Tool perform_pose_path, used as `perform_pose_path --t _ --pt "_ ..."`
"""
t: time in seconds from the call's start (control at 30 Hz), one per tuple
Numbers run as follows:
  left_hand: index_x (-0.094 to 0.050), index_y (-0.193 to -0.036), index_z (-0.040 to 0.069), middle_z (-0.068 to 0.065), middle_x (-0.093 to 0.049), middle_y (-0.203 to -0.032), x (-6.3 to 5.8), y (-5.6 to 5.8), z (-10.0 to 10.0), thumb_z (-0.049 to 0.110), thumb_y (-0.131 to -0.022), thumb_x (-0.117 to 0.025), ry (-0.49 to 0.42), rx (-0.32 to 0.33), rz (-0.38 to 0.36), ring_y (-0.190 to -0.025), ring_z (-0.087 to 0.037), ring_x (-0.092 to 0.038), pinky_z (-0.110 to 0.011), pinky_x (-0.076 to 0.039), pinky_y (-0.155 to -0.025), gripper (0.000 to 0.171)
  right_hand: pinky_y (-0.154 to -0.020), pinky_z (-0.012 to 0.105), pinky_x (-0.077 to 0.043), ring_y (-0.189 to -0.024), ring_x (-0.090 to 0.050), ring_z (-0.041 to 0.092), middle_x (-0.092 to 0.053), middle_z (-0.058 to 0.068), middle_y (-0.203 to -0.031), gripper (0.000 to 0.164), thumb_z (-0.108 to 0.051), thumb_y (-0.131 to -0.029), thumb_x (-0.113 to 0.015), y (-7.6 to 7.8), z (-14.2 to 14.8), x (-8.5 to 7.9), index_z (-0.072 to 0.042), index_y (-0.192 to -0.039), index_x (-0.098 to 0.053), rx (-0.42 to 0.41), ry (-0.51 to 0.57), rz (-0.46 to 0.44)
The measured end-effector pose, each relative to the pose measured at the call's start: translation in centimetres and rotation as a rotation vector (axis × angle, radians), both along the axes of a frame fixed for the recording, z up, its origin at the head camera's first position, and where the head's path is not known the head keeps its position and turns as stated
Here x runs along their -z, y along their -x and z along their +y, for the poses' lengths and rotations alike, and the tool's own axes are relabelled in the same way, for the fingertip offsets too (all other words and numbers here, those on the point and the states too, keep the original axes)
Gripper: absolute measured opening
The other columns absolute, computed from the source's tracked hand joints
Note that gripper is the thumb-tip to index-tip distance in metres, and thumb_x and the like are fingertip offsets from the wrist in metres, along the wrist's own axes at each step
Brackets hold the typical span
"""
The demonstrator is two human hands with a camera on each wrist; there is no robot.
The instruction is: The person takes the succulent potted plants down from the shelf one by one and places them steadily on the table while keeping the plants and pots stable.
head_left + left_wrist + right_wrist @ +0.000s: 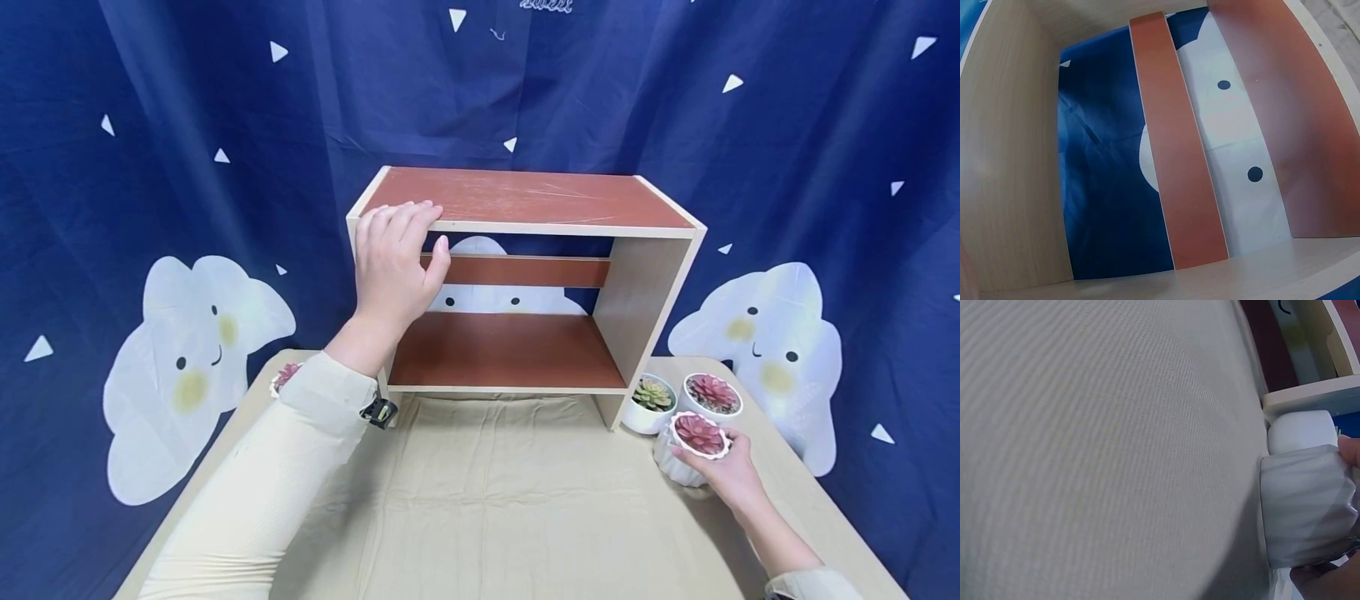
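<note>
My left hand [397, 262] rests on the front left edge of the shelf's red-brown top, fingers laid over it and thumb out in front. The small wooden shelf [525, 200] has a lower board and a narrow back rail; the left wrist view looks into its inside [1191, 156]. At the right, my right hand [731, 471] grips a white fluted pot with a red succulent [697, 433] by its sides. In the right wrist view the ribbed pot [1307, 509] lies between thumb and fingers, close to the cloth.
Behind the held pot stand a white pot with a green succulent [651, 400], beside the shelf's right leg, and another red succulent pot [712, 393]. One more red succulent [287, 375] is partly hidden behind my left sleeve. Beige cloth [487, 500] covers the table; a blue curtain [480, 92] hangs behind.
</note>
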State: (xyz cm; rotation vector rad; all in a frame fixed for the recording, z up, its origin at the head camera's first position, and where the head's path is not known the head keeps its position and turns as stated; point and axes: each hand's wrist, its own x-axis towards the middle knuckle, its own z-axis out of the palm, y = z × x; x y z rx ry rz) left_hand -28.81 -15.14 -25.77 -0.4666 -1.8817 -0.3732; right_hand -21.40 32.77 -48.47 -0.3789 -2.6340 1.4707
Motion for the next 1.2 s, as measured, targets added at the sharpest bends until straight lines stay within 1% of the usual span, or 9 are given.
perform_pose_path --t 0.13,0.37,0.67,0.9,0.93,1.0,1.1,1.17,1.2 --pt "-0.068 -0.126 0.010 -0.007 -0.066 -0.129 0.0 0.0 0.0 0.035 -0.097 -0.044 0.003 -0.002 0.000 -0.121 -0.030 -0.054 -0.047 -0.034 -0.107 0.045 -0.113 0.059 -0.025 -0.130 -0.034 0.049 -0.028 0.041 -0.143 0.104 -0.027 -0.084 -0.079 0.0 0.0 -0.1 0.013 -0.146 -0.007 -0.005 -0.007 -0.017" --pt "-0.068 -0.126 0.010 -0.006 -0.066 -0.129 0.1 0.0 -0.1 0.035 -0.097 -0.045 -0.001 0.003 -0.013 -0.121 -0.029 -0.054 -0.047 -0.034 -0.106 0.044 -0.113 0.059 -0.025 -0.129 -0.035 0.049 -0.028 0.041 -0.142 0.105 -0.027 -0.084 -0.080 0.2 0.3 0.1 0.013 -0.146 -0.006 -0.015 0.003 -0.012" --pt "-0.067 -0.127 0.011 -0.006 -0.066 -0.130 0.0 0.1 -0.1 0.035 -0.097 -0.046 -0.002 0.003 -0.020 -0.122 -0.029 -0.054 -0.046 -0.034 -0.107 0.044 -0.113 0.057 -0.025 -0.130 -0.034 0.047 -0.027 0.040 -0.143 0.103 -0.025 -0.085 -0.079 0.1 0.1 -0.4 0.014 -0.146 -0.006 -0.023 0.018 -0.027" --pt "-0.067 -0.128 0.011 -0.006 -0.065 -0.131 0.0 0.0 -0.1 0.036 -0.097 -0.046 0.004 -0.003 -0.026 -0.122 -0.029 -0.053 -0.046 -0.033 -0.108 0.045 -0.113 0.056 -0.026 -0.129 -0.035 0.046 -0.025 0.040 -0.144 0.102 -0.022 -0.085 -0.078 0.3 0.3 -0.8 0.016 -0.145 -0.005 -0.058 0.018 -0.029" --pt "-0.067 -0.128 0.011 -0.006 -0.065 -0.131 0.0 0.0 -0.1 0.036 -0.097 -0.046 0.001 -0.001 -0.026 -0.122 -0.029 -0.054 -0.046 -0.033 -0.108 0.045 -0.112 0.054 -0.028 -0.128 -0.036 0.045 -0.026 0.039 -0.143 0.101 -0.021 -0.085 -0.078 0.3 0.4 -0.8 0.016 -0.145 -0.006 -0.061 0.014 -0.029" --pt "-0.067 -0.128 0.010 -0.006 -0.065 -0.131 0.0 0.0 -0.1 0.035 -0.097 -0.047 0.001 -0.003 -0.023 -0.122 -0.029 -0.054 -0.046 -0.033 -0.108 0.044 -0.107 0.041 -0.036 -0.125 -0.040 0.040 -0.030 0.037 -0.141 0.098 -0.021 -0.085 -0.079 0.3 0.4 -0.9 0.016 -0.144 -0.010 -0.064 -0.003 -0.028" --pt "-0.067 -0.127 0.010 -0.006 -0.065 -0.130 0.0 0.0 0.0 0.034 -0.097 -0.047 0.000 -0.003 -0.022 -0.122 -0.029 -0.054 -0.046 -0.033 -0.107 0.044 -0.091 0.019 -0.040 -0.115 -0.047 0.028 -0.036 0.034 -0.138 0.091 -0.020 -0.085 -0.079 0.3 0.5 -1.0 0.016 -0.141 -0.017 -0.069 -0.017 -0.019" --pt "-0.067 -0.127 0.010 -0.007 -0.065 -0.130 0.0 0.0 0.0 0.035 -0.097 -0.046 0.000 -0.004 -0.023 -0.122 -0.029 -0.054 -0.046 -0.033 -0.107 0.044 -0.080 0.011 -0.041 -0.107 -0.048 0.018 -0.038 0.032 -0.136 0.088 -0.019 -0.085 -0.079 0.3 0.5 -1.1 0.016 -0.139 -0.019 -0.073 -0.014 -0.017" --pt "-0.067 -0.128 0.010 -0.006 -0.065 -0.131 0.0 0.1 -0.1 0.035 -0.097 -0.046 0.000 -0.004 -0.025 -0.122 -0.029 -0.054 -0.046 -0.034 -0.107 0.045 -0.078 0.011 -0.043 -0.103 -0.048 0.014 -0.038 0.032 -0.135 0.088 -0.018 -0.085 -0.079 0.2 0.5 -1.1 0.016 -0.139 -0.019 -0.077 -0.001 -0.017"
